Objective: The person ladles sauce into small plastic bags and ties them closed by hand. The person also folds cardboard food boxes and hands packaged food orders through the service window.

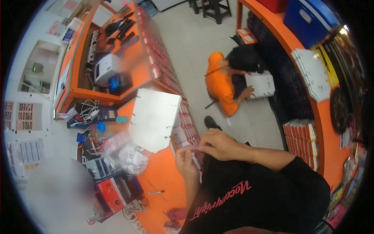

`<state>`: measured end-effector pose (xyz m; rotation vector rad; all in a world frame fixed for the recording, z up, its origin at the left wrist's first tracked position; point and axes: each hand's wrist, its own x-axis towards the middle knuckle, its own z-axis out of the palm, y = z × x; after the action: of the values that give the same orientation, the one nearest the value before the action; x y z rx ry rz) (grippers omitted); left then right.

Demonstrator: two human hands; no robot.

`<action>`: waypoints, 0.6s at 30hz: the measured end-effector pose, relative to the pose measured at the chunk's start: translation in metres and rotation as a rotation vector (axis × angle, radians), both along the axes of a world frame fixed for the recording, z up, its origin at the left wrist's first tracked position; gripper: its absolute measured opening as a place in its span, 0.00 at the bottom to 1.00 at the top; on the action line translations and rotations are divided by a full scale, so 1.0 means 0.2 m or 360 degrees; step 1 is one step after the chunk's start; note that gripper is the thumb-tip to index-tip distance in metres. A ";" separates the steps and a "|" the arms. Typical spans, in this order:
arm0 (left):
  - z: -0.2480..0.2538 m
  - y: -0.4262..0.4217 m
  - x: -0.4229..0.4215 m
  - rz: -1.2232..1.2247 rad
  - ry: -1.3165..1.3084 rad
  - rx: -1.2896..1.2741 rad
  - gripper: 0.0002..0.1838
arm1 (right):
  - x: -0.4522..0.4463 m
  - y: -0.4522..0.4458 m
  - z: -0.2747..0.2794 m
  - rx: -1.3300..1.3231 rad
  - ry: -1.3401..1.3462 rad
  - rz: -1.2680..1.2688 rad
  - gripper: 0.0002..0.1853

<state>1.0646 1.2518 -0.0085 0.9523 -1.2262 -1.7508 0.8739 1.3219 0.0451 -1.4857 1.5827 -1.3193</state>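
My left hand (186,162) and my right hand (220,145) meet in front of my body, beside the orange counter. Both sets of fingers are closed on a small, thin pinkish strip (191,149) stretched between them; its exact kind is too small to make out. Just beyond my left hand, a flat white panel (156,117) with small slots or marks along its edges lies on the counter (167,183). A thin pen-like tool (156,192) rests on the counter to the left of my left forearm.
On the floor, a person in an orange shirt (220,85) crouches over a white box-like panel (261,85). Clear plastic bags (130,158) and a red device (112,193) crowd the counter's left side. A shelf unit at right carries more white panels (311,74) and a blue cooler (307,17).
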 end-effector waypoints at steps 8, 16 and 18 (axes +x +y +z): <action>-0.32 -0.87 -0.16 -0.0329 -0.2240 -0.1440 0.51 | -0.51 -0.52 -0.03 0.0318 0.0090 -0.0345 0.08; -0.38 -1.10 -0.19 -0.0469 -0.2471 -0.1153 0.55 | -0.68 -0.76 -0.09 0.0498 -0.0076 -0.0658 0.06; -0.36 -1.10 -0.22 -0.0513 -0.2560 -0.1091 0.52 | -0.67 -0.81 -0.11 0.0516 -0.0094 -0.0633 0.06</action>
<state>1.0207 1.0323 -0.0808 1.7703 -2.7688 -0.2696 0.7400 1.1599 0.0239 -0.9612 2.0112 -1.2204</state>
